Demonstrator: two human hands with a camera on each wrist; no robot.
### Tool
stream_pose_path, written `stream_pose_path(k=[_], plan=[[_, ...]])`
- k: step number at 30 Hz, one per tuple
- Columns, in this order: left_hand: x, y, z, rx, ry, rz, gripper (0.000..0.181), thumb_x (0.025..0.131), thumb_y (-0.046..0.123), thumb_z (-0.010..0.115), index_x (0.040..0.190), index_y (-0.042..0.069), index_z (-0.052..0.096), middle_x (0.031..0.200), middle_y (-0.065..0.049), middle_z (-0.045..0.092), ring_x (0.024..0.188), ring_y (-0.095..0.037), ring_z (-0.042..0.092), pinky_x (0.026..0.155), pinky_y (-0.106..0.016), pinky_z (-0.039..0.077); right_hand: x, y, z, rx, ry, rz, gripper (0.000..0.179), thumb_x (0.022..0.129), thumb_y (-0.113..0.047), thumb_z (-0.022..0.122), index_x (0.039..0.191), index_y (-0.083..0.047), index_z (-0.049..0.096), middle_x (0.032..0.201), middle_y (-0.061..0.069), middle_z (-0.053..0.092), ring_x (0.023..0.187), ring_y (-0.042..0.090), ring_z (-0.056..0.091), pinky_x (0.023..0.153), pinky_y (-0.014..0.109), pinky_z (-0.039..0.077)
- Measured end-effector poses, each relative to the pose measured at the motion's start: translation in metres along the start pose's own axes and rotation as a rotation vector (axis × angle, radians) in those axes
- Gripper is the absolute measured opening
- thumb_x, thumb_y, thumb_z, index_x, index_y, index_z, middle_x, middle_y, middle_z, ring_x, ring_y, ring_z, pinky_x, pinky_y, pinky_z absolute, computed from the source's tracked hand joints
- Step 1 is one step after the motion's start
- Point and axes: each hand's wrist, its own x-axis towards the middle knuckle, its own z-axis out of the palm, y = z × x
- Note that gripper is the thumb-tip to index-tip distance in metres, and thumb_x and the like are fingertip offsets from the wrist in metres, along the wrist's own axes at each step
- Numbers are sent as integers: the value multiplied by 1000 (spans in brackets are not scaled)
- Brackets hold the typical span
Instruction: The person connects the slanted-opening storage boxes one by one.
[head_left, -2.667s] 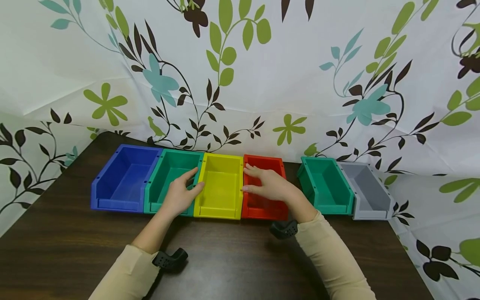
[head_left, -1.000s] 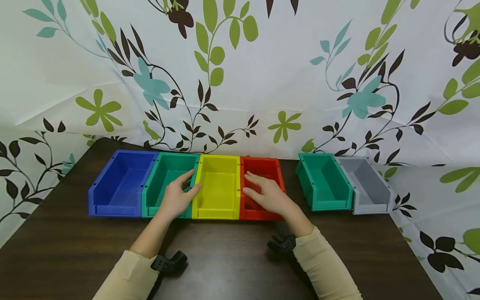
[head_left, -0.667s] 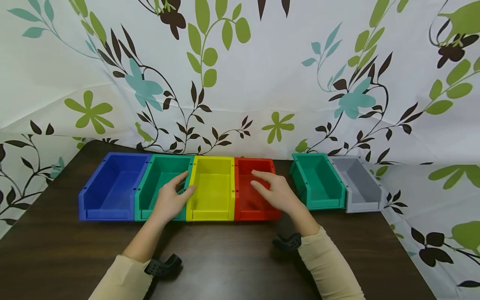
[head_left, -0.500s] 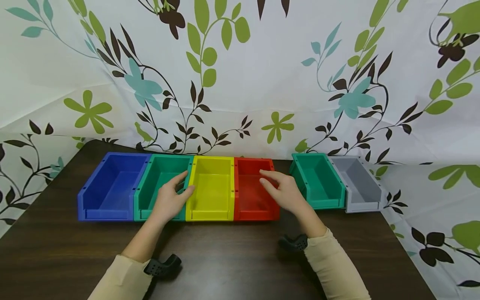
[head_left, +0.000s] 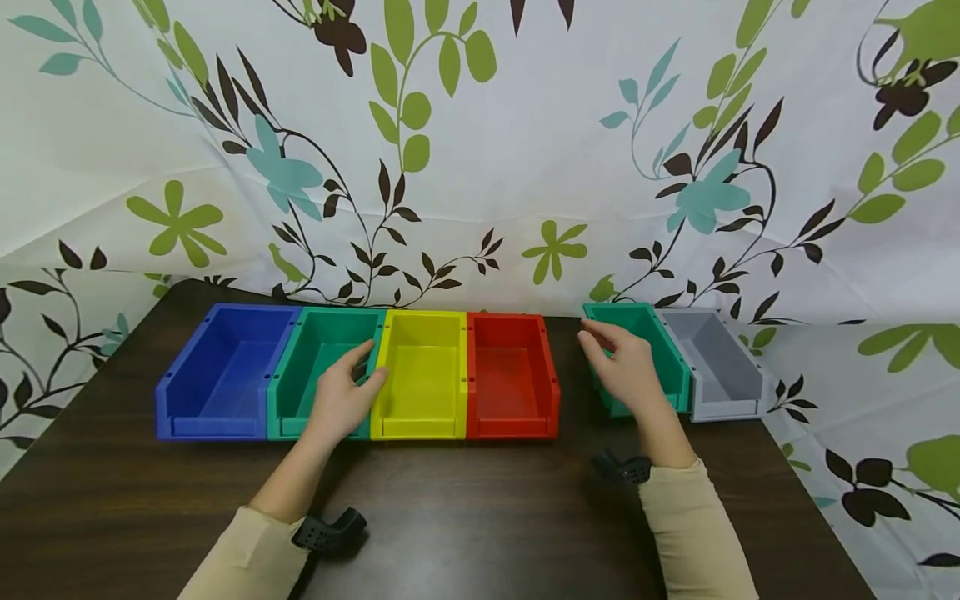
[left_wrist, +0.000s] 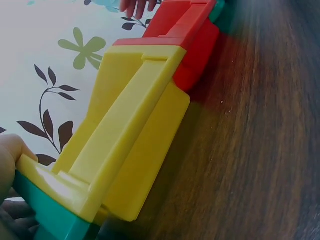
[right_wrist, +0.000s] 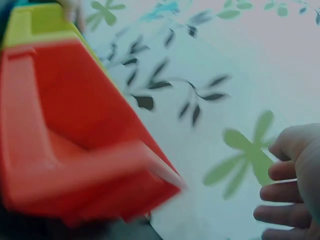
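Note:
My left hand [head_left: 342,396] is at the joined side walls of the green bin [head_left: 319,371] and the yellow bin [head_left: 423,375]. In the left wrist view its thumb [left_wrist: 12,147] hooks over the shared rim, while the other fingers [left_wrist: 20,212] lie on the green side. Loosely curved and holding nothing, my right hand [head_left: 626,367] hovers over the left rim of a second green bin [head_left: 663,367], covering part of it. The red bin [head_left: 513,375] stands against the yellow one's right side; it is blurred in the right wrist view.
A blue bin [head_left: 232,375] joins the row at its left end. A grey bin [head_left: 716,367] adjoins the second green one. Dark table [head_left: 480,517] shows before the row and in the gap right of the red bin. A leaf-patterned cloth [head_left: 517,158] hangs behind.
My right hand has left the wall between the yellow and red bins and moved right, over the gap to the second green bin. The left hand stays put. The head view has shifted slightly.

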Motion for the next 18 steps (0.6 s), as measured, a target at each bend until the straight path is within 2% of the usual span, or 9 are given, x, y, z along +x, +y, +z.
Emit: stream_pose_path(k=[2, 6, 10, 18], plan=[[-1, 1, 0, -4, 7, -9, 57, 94, 23, 54, 144, 4, 37, 143, -22, 44, 125, -40, 49, 99, -52, 44, 1, 8, -8, -53, -18, 64, 40, 95, -25, 55, 126, -1, 59, 122, 22, 62, 96, 34, 64, 83, 50, 52], [-2, 2, -1, 6, 21, -23, 56, 94, 22, 52, 144, 3, 37, 144, -21, 43, 126, -41, 48, 100, -54, 43, 2, 23, -23, -157, -77, 188, 49, 98, -31, 48, 135, 2, 49, 136, 26, 50, 113, 43, 54, 93, 57, 43], [-2, 4, -3, 19, 48, -32, 56, 93, 20, 50, 144, 2, 37, 143, -22, 44, 124, -41, 49, 99, -54, 44, 2, 35, -33, -222, -128, 278, 54, 99, -30, 44, 139, 6, 40, 142, 30, 41, 130, 49, 37, 104, 62, 33], [-4, 9, -8, 46, 94, -77, 56, 91, 18, 47, 143, 1, 37, 141, -23, 46, 114, -35, 54, 90, -50, 49, 2, 48, -38, -301, -194, 362, 56, 98, -27, 45, 140, 10, 35, 142, 35, 36, 128, 53, 34, 103, 64, 32]])
